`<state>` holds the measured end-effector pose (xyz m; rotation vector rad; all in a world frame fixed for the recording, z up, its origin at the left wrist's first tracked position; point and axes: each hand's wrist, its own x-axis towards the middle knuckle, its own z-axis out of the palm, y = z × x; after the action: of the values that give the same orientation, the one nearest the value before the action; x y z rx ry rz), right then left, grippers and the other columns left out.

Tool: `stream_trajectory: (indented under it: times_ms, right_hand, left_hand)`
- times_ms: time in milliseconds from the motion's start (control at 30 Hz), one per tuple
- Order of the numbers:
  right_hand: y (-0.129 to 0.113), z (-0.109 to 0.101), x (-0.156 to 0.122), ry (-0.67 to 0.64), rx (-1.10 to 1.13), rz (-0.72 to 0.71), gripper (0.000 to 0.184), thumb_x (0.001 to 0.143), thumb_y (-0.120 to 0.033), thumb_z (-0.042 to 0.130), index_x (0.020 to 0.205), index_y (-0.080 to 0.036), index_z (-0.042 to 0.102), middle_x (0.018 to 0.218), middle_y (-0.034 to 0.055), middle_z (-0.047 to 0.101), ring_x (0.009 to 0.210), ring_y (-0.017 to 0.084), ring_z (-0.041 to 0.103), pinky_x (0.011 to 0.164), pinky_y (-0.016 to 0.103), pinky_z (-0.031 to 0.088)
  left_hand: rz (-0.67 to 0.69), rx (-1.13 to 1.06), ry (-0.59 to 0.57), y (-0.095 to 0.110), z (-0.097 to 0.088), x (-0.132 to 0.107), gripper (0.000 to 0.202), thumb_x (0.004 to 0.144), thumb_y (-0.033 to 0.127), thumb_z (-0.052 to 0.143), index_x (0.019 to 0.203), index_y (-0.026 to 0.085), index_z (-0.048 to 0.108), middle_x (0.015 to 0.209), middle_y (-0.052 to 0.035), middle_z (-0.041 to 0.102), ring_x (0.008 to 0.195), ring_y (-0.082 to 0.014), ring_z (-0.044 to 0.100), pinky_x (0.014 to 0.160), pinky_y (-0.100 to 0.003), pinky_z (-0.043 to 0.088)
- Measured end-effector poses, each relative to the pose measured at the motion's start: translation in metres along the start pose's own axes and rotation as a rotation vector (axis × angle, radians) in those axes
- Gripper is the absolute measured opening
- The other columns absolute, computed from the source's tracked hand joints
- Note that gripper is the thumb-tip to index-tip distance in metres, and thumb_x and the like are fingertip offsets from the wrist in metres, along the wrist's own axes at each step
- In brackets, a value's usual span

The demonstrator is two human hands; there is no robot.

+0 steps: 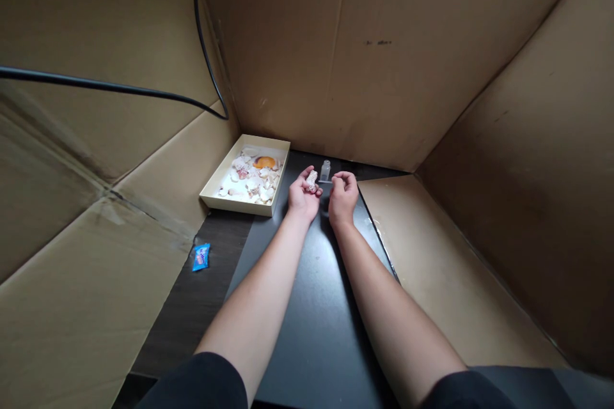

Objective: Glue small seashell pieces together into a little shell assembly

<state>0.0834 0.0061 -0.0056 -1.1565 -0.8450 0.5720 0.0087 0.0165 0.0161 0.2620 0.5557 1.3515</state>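
A whitish, pink-flecked seashell [311, 180] rests in the fingers of my left hand [303, 197], which is turned palm up. My right hand [343, 195] pinches a thin, small stick-like tool [325, 181] whose tip points left toward the shell. Just behind the tool stands a small clear glass bottle [325, 170], upright and without a visible cap. To the left of my hands lies a shallow cream box [240, 206] holding many pale shells and an orange one [264, 162].
A dark grey board [307, 307] lies under my forearms on a dark wood-grain table [185, 313]. A blue wrapped packet [201, 257] sits at the left. Cardboard walls [384, 77] surround the table, and a black cable [119, 86] hangs at the upper left.
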Motion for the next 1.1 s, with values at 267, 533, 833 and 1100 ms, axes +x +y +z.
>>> stream_trajectory:
  times_ms: [267, 533, 833, 1100]
  right_hand:
    - [0.0003, 0.0001, 0.001, 0.008, -0.015, 0.006, 0.01, 0.077, -0.029, 0.051, 0.081, -0.02, 0.05, 0.066, -0.0045, 0.045, 0.057, 0.011, 0.039, 0.056, 0.023, 0.034]
    - [0.003, -0.0007, 0.0022, 0.01, -0.058, -0.009, 0.011, 0.078, -0.03, 0.049, 0.082, -0.02, 0.049, 0.068, -0.0034, 0.047, 0.059, 0.012, 0.042, 0.058, 0.024, 0.036]
    - [-0.0005, 0.0003, 0.0002, -0.027, -0.056, 0.044, 0.012, 0.077, -0.03, 0.047, 0.083, -0.02, 0.049, 0.064, -0.0047, 0.043, 0.055, 0.011, 0.038, 0.054, 0.023, 0.034]
    - [-0.0019, 0.0003, -0.0006, -0.046, -0.09, 0.03, 0.015, 0.077, -0.035, 0.049, 0.08, -0.02, 0.051, 0.068, -0.0036, 0.046, 0.059, 0.012, 0.039, 0.056, 0.024, 0.033]
  left_hand:
    - [0.009, 0.021, -0.005, -0.0003, -0.0009, 0.0008, 0.051, 0.047, 0.007, 0.042, 0.094, 0.016, 0.059, 0.068, 0.0014, 0.044, 0.045, -0.0065, 0.032, 0.05, -0.023, 0.027]
    - [0.002, 0.038, -0.004, -0.0005, -0.0006, 0.0009, 0.052, 0.046, 0.008, 0.042, 0.094, 0.016, 0.06, 0.065, 0.0014, 0.042, 0.046, -0.0067, 0.03, 0.05, -0.023, 0.027]
    - [0.003, 0.045, 0.0, -0.0002, -0.0001, 0.0003, 0.051, 0.045, 0.009, 0.042, 0.092, 0.016, 0.059, 0.063, 0.0017, 0.039, 0.047, -0.0077, 0.032, 0.051, -0.023, 0.027]
    - [-0.003, 0.026, 0.009, 0.0009, -0.0008, -0.0005, 0.048, 0.046, 0.009, 0.043, 0.091, 0.016, 0.06, 0.058, 0.0027, 0.036, 0.046, -0.0084, 0.033, 0.05, -0.023, 0.028]
